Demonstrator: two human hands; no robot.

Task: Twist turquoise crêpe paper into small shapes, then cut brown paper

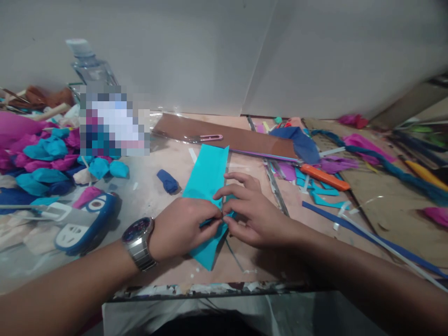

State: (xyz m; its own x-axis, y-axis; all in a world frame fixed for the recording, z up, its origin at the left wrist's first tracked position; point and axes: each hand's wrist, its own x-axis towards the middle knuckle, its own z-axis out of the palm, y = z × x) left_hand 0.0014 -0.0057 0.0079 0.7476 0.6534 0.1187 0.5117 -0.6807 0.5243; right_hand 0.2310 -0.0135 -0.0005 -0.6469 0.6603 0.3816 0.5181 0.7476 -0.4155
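Observation:
A long turquoise strip of crepe-like paper [206, 170] lies on the table in front of me, its near end reaching below my hands. My left hand [185, 226], with a watch on the wrist, is closed in a pinch over the strip. Facing it, my right hand [250, 212] pinches with thumb and index finger at the same spot, its other fingers loosely curved. A bit of turquoise paper shows between the fingertips, which partly hide it. Left of the strip lies a small dark blue bundled paper piece [167, 181].
Turquoise, pink and blue paper buds [45, 149] heap up at left, beside a blue-and-white power socket [86, 224] and a clear bottle [93, 67]. Pink thread snips [210, 137] rest on a brown sheet [231, 135]. An orange cutter [325, 177] and paper scraps lie right.

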